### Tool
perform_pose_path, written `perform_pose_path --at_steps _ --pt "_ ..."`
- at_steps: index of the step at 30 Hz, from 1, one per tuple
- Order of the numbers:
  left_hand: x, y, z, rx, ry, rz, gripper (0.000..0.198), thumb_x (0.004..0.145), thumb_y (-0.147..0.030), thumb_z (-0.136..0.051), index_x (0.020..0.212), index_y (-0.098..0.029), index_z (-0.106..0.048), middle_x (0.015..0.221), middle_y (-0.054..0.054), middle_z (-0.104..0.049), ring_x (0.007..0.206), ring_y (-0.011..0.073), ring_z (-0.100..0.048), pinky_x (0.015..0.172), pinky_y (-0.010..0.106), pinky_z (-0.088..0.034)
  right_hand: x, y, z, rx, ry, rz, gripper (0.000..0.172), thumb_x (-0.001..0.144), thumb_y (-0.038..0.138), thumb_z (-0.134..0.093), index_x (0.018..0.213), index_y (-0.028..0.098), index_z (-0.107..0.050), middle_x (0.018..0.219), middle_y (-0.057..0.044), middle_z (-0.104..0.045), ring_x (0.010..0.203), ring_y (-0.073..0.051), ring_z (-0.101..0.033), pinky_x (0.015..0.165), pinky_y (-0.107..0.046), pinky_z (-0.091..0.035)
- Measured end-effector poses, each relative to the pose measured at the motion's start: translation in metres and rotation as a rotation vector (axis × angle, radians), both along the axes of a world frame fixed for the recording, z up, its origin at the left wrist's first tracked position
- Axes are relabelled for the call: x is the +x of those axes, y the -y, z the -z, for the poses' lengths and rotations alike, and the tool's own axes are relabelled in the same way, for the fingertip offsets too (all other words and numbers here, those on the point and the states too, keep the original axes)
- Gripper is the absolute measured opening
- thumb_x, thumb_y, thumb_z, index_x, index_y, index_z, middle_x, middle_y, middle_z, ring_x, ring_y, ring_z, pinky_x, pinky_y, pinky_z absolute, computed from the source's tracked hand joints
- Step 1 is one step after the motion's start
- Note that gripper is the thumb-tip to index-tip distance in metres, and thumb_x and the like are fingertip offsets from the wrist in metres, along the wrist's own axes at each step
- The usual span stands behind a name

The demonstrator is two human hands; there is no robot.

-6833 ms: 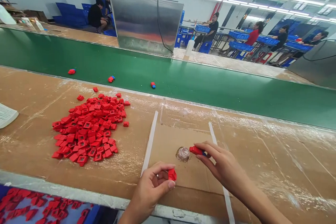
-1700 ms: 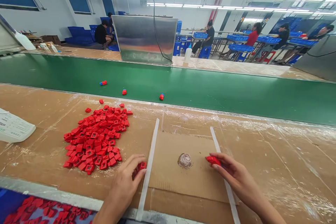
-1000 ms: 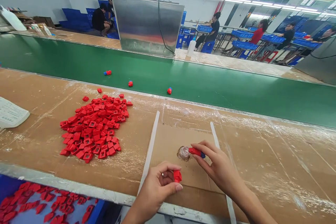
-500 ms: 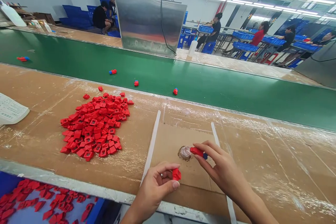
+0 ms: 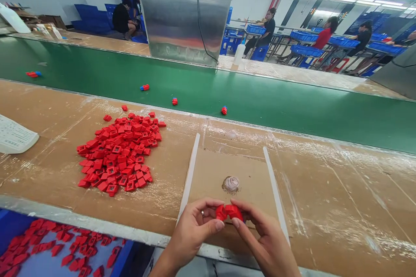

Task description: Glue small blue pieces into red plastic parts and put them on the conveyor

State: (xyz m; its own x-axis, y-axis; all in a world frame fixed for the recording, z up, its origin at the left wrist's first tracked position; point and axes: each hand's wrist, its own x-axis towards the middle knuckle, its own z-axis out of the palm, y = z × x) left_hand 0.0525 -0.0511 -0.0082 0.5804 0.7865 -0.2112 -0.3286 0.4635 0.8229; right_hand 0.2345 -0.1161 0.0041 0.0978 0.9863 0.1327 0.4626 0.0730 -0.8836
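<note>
1. Red plastic parts sit together between our hands, just above the near edge of the surface, at 12 o'clock from our wrists.
2. Our left hand, wearing a ring, grips them from the 9 o'clock side, with its thumb pressed on them.
3. Our right hand grips them from the 3 o'clock side, its fingertips closed on them.
4. A small clear ribbed dome sits in a brown smear at 12 o'clock, just beyond the parts, on a cardboard sheet between two white strips.
5. A heap of red parts lies at 10 o'clock on the film-covered surface, with a printed paper farther out.
6. A blue tray of red parts sits at 8 o'clock, below the surface edge.
7. A green conveyor belt runs across at 12 o'clock, carrying a few red-and-blue pieces.
</note>
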Motion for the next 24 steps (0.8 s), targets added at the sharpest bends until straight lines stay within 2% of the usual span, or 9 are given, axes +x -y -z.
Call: perform_pose_path --at_steps 6,10,14,17,22,24 --pt "0.000 0.001 0.000 -0.012 0.008 0.009 0.032 0.074 -0.024 -0.083 0.104 -0.017 -0.073 0.090 0.006 -0.076 0.087 0.0183 -0.067 0.081 0.027 -0.049 -0.002 -0.001 -0.001 0.007 -0.022 0.005 0.029 0.096 0.041 -0.061 0.116 0.021 -0.068 0.107 -0.010 -0.072 0.092 -0.026 -0.070 0.081 -0.033 -0.059" --pt "0.001 0.002 -0.001 0.015 -0.005 -0.008 0.030 0.074 -0.022 -0.082 0.103 -0.017 -0.075 0.088 0.005 -0.073 0.085 0.0174 -0.066 0.080 0.027 -0.050 -0.005 -0.004 -0.003 0.039 -0.046 -0.049 0.022 0.098 0.036 -0.059 0.115 0.023 -0.066 0.102 -0.008 -0.070 0.088 -0.023 -0.068 0.077 -0.028 -0.056" --pt "0.003 0.004 -0.001 0.130 -0.083 -0.046 0.023 0.076 -0.019 -0.079 0.099 -0.019 -0.077 0.084 0.001 -0.064 0.077 0.0145 -0.061 0.071 0.023 -0.048 -0.005 -0.004 -0.001 0.057 -0.044 -0.090 0.018 0.099 0.035 -0.057 0.111 0.025 -0.066 0.088 -0.004 -0.066 0.073 -0.020 -0.062 0.065 -0.025 -0.051" --pt "0.002 0.006 -0.001 0.232 -0.196 -0.022 0.023 0.081 -0.017 -0.074 0.104 -0.019 -0.077 0.086 0.002 -0.060 0.075 0.0144 -0.059 0.067 0.023 -0.047 -0.005 -0.002 0.002 0.034 -0.063 -0.114 0.016 0.099 0.035 -0.058 0.108 0.025 -0.066 0.086 -0.003 -0.065 0.072 -0.019 -0.061 0.063 -0.025 -0.049" --pt "-0.004 0.005 -0.003 0.447 -0.387 0.062 0.023 0.087 -0.017 -0.067 0.108 -0.021 -0.075 0.085 0.004 -0.063 0.075 0.0161 -0.058 0.067 0.025 -0.045 -0.005 0.005 0.008 0.027 -0.033 -0.096 0.016 0.100 0.035 -0.057 0.105 0.023 -0.065 0.083 -0.003 -0.064 0.068 -0.019 -0.059 0.061 -0.025 -0.047" --pt "-0.004 0.003 -0.004 0.458 -0.386 0.110 0.024 0.087 -0.017 -0.067 0.109 -0.023 -0.074 0.092 0.005 -0.067 0.082 0.0177 -0.061 0.072 0.026 -0.048 -0.004 0.007 0.010 0.067 -0.008 -0.094 0.014 0.100 0.033 -0.057 0.108 0.024 -0.064 0.085 -0.003 -0.065 0.071 -0.019 -0.061 0.063 -0.025 -0.050"
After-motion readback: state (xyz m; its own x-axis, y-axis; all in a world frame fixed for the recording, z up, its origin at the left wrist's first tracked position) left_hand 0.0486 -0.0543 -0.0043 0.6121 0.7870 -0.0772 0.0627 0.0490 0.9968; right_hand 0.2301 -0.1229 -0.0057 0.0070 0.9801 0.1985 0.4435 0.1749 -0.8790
